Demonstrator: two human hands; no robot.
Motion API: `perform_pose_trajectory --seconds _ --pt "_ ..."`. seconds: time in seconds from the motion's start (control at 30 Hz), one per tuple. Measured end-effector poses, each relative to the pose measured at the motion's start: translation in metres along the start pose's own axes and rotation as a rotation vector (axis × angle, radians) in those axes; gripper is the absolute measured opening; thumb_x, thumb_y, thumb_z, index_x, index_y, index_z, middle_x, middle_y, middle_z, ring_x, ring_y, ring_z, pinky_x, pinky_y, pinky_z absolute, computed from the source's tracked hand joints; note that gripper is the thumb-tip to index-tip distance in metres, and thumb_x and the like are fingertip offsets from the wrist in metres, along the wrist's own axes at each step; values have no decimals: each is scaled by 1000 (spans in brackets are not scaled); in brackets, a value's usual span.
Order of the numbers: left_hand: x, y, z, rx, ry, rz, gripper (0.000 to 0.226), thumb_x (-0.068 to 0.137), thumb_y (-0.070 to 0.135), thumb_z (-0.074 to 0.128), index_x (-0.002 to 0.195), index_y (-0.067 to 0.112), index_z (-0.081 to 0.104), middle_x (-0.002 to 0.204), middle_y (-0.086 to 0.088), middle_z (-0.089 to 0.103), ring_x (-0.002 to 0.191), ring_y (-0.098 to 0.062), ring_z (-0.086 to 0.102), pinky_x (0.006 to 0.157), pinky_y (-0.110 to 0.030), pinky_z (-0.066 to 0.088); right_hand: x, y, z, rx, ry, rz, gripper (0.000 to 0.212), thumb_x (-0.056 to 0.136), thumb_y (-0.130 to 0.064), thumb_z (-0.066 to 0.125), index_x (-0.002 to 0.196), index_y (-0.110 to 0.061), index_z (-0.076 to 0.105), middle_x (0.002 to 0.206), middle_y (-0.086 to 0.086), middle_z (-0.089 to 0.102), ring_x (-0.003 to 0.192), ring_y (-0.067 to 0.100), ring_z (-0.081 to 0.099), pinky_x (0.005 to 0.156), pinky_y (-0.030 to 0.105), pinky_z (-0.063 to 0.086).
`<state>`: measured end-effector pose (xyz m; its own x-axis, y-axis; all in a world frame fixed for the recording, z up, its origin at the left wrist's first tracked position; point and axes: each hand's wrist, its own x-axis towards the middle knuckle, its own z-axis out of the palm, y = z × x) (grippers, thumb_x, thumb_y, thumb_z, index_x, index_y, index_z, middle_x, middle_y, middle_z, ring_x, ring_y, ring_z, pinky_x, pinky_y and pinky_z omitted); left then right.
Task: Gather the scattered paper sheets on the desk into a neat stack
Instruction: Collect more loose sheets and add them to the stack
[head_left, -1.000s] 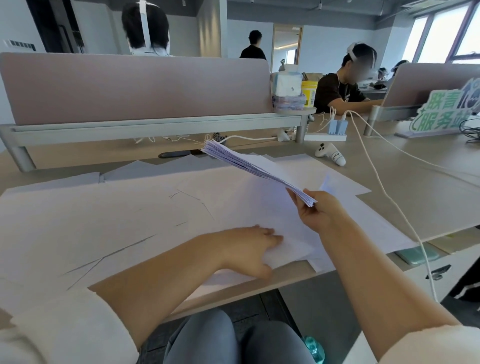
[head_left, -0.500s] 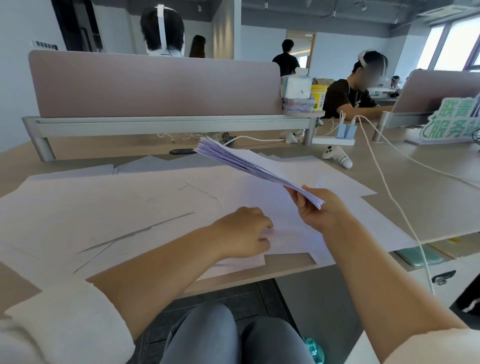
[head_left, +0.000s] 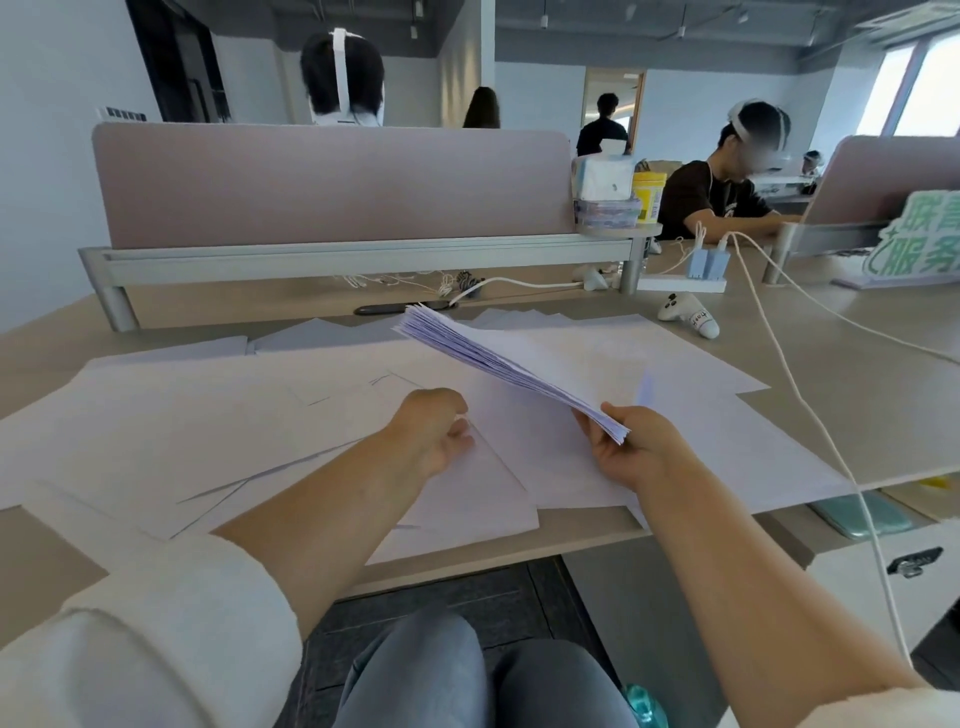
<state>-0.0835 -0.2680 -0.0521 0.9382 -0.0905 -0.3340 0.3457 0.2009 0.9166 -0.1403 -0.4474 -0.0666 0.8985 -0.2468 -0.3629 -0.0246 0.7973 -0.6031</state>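
Note:
White paper sheets (head_left: 208, 431) lie scattered and overlapping across the beige desk (head_left: 857, 405). My right hand (head_left: 631, 447) grips the near corner of a thick paper stack (head_left: 498, 358), which slants up and away to the left above the desk. My left hand (head_left: 434, 434) has its fingers curled and pinches the edge of a loose sheet (head_left: 467, 499) that lies near the desk's front edge.
A pink divider panel (head_left: 332, 182) on a grey rail bounds the desk's back. A white cable (head_left: 795, 395) runs across the right side past a white controller (head_left: 688, 314) and a power strip (head_left: 680, 283). Tissue box, yellow tub and a green sign stand behind; people sit beyond.
My left hand went from lying flat on the sheets to curling and pinching a loose sheet, moving away from me. The stack in my right hand stayed raised.

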Motion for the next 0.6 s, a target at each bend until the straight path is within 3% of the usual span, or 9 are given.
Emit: perform_pose_trajectory --seconds 0.03,0.1,0.2,0.3,0.37,0.43,0.5,0.57,0.6 --pt "-2 0 3 -47 2 -19 16 87 -9 44 96 4 47 83 -7 40 97 -28 51 80 -39 46 1 -1 -1 15 6 0 20 99 1 36 85 3 49 103 17 55 70 28 63 29 20 42" --pt "-5 -1 7 -124 -1 -31 20 87 -9 44 102 6 46 85 -7 43 100 -26 54 85 -40 46 2 -1 -4 36 -14 5 19 100 0 35 88 3 49 114 17 52 56 27 67 29 20 43" --pt "-9 -2 14 -90 -74 -27 20 89 -3 49 104 9 47 84 -8 53 78 -20 59 73 -33 50 3 0 -5 70 -39 -3 24 100 -1 33 117 7 48 120 19 54 41 25 64 31 20 44" --pt "-8 -2 22 217 -181 65 64 90 -1 53 141 25 24 98 -10 60 75 -21 59 64 -31 51 0 -2 -2 84 -46 17 38 100 -1 33 136 7 38 105 19 58 40 25 65 30 20 44" --pt "-3 -5 25 373 -211 110 80 87 -11 49 149 24 12 121 -13 55 91 -28 60 67 -34 53 -1 -3 0 64 -22 14 39 100 -1 32 138 6 37 118 19 58 40 26 64 30 20 43" --pt "1 -6 22 414 -213 133 74 86 -15 45 148 19 21 132 -14 50 108 -32 57 78 -40 53 0 -7 3 31 -2 16 40 99 1 33 139 5 37 132 19 53 39 28 64 28 20 42" --pt "2 -3 14 455 -178 115 63 86 -14 45 143 13 35 128 -15 53 103 -29 58 84 -39 52 1 -12 6 3 19 -11 40 99 1 36 139 4 38 133 19 53 51 29 69 28 21 43" --pt "8 5 -4 452 -140 96 49 88 -11 45 132 9 49 111 -12 58 89 -25 59 76 -34 54 0 -13 8 -26 22 -30 36 99 -1 37 135 4 42 121 18 59 74 28 71 29 21 43" --pt "9 11 -14 423 -138 78 40 89 -8 46 125 7 55 101 -11 60 83 -24 59 69 -31 55 -1 -13 9 -47 20 -33 30 100 -3 37 126 5 49 106 18 62 69 26 71 28 21 43"
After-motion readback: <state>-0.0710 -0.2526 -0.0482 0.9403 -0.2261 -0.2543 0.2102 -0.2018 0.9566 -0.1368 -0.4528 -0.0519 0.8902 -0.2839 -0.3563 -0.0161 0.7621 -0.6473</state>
